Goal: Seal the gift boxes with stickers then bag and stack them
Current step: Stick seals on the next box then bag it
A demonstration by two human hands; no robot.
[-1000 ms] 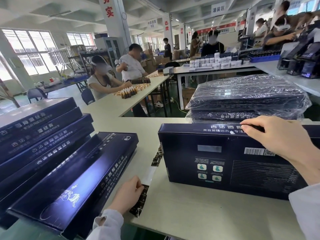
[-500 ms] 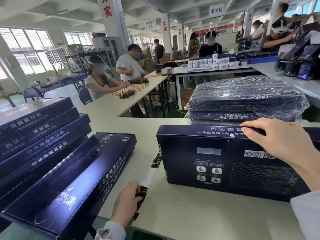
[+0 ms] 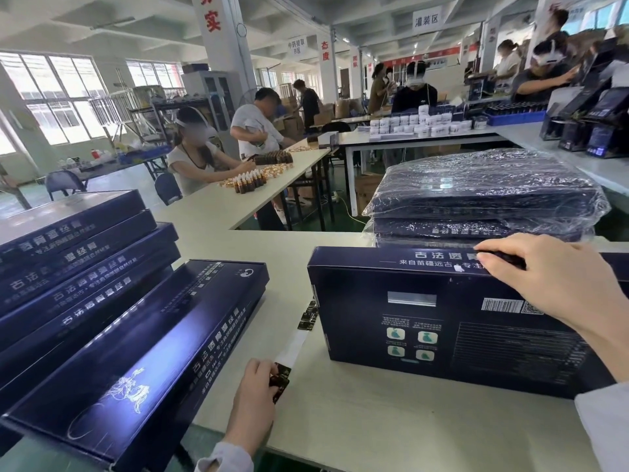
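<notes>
A dark blue gift box (image 3: 425,321) stands on its long edge on the white table (image 3: 374,420), printed underside facing me. My right hand (image 3: 551,284) rests on its top edge, fingers curled over a dark sticker there. My left hand (image 3: 253,400) pinches a black sticker at the near end of the sticker strip (image 3: 296,342), which lies flat between the boxes. A leaning stack of unbagged gift boxes (image 3: 102,318) fills the left. Behind the upright box sits a pile of bagged boxes (image 3: 483,195) in clear plastic.
Other workers sit and stand at tables beyond, with brown bottles (image 3: 252,177) on the middle one and white jars (image 3: 422,124) farther back. Dark display boxes (image 3: 585,131) stand on the right table. The near table edge runs just below my left hand.
My left hand has closed its fingers onto the near stickers of the strip. My right hand stays on the upright box's top edge.
</notes>
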